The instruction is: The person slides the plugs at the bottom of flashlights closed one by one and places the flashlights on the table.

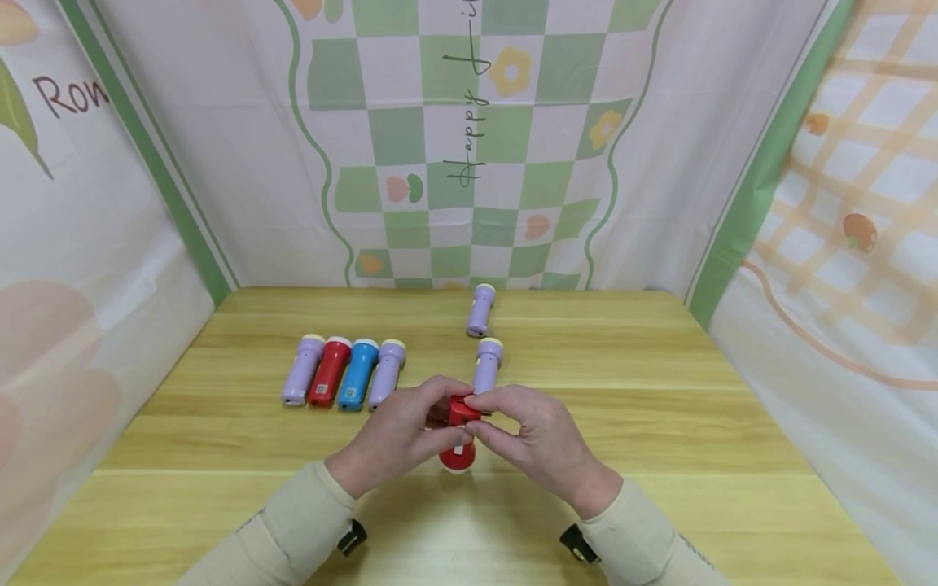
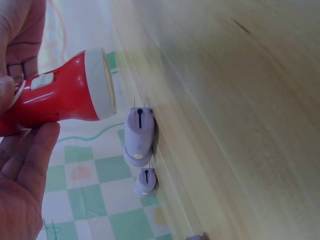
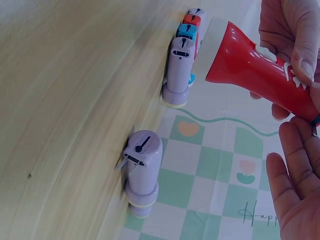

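Note:
A red flashlight (image 1: 458, 459) with a white rim is held over the table, its lamp end pointing toward the person. My left hand (image 1: 392, 430) grips its body, thumb on the near side. At the tail end, the thumb and index finger of my right hand (image 1: 550, 439) pinch the casing; its other fingers look relaxed in the right wrist view. A white slide switch (image 2: 42, 81) shows on the red body. Just beyond the hands lies a purple flashlight (image 1: 487, 368), two metal prongs (image 3: 127, 165) sticking out near its tail.
Another purple flashlight (image 1: 480, 311) lies farther back. To the left is a row: a purple flashlight (image 1: 304, 370), a red one (image 1: 330, 370), a blue one (image 1: 357, 374) and a purple one (image 1: 387, 373). The wooden table (image 1: 659, 407) meets printed curtains (image 1: 513, 163).

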{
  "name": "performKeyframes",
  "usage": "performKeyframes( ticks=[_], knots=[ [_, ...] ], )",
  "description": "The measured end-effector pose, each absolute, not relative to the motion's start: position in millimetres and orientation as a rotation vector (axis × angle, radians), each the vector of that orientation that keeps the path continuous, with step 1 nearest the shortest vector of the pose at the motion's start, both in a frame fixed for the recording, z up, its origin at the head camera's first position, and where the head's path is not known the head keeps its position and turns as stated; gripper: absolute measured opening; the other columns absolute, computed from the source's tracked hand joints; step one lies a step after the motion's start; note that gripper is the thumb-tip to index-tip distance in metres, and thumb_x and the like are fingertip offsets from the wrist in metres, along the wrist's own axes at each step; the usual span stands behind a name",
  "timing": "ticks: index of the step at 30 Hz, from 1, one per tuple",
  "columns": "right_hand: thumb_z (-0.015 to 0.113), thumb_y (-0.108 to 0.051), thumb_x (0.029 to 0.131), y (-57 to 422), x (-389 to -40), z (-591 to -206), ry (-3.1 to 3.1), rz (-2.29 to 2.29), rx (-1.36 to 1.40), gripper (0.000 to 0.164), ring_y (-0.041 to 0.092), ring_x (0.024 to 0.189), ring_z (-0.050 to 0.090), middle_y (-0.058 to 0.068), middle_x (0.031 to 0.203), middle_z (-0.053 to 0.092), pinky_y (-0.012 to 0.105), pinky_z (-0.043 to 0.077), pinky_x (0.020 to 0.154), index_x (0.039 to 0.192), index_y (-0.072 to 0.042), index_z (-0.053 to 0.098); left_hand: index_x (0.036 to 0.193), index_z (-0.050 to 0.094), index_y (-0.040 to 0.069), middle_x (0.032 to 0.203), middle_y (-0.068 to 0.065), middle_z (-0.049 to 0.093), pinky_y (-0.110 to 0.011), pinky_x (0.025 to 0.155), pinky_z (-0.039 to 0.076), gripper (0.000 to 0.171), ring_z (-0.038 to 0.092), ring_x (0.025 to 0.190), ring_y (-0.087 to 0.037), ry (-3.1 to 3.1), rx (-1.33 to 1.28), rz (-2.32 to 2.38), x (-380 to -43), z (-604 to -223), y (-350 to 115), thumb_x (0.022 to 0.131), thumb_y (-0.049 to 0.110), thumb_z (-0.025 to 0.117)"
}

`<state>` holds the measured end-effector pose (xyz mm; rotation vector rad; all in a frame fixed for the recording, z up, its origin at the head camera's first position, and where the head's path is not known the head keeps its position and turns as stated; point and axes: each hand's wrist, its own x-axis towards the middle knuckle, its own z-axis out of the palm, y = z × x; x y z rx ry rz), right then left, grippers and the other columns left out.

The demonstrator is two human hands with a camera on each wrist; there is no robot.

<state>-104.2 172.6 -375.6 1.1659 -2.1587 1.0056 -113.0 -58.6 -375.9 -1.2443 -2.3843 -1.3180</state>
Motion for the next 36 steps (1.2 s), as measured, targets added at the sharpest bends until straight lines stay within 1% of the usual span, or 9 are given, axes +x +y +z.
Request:
performKeyframes(
  ticks=[19, 36],
  knots=[
    [0.085, -0.009, 0.086, 173.2, -103.6, -375.4, -2.163, 1.013, 1.166, 0.033, 0.011, 0.100, 0.074, -0.003, 0.111, 0.078, 0.018, 0.057, 0.089, 0.118, -0.015, 0.077, 0.134, 0.058, 0.012, 0.113, 0.002, 0.075, -0.020, 0.085, 0.060, 0.046, 0.071, 0.094, -0.004, -2.404, -1.230, -1.336, -112.1, -375.2, -58.0, 0.093, 0.017, 0.080],
    [0.086, -0.012, 0.086, 174.5, -104.2, -375.0, -2.153, 0.976, 1.171, 0.034, 0.011, 0.099, 0.074, -0.003, 0.111, 0.078, 0.019, 0.058, 0.089, 0.119, -0.014, 0.077, 0.132, 0.059, 0.012, 0.112, 0.002, 0.075, -0.020, 0.084, 0.060, 0.046, 0.071, 0.092, -0.004, -2.398, -1.233, -1.333, -112.1, -374.5, -56.8, 0.093, 0.017, 0.080]
  ],
)
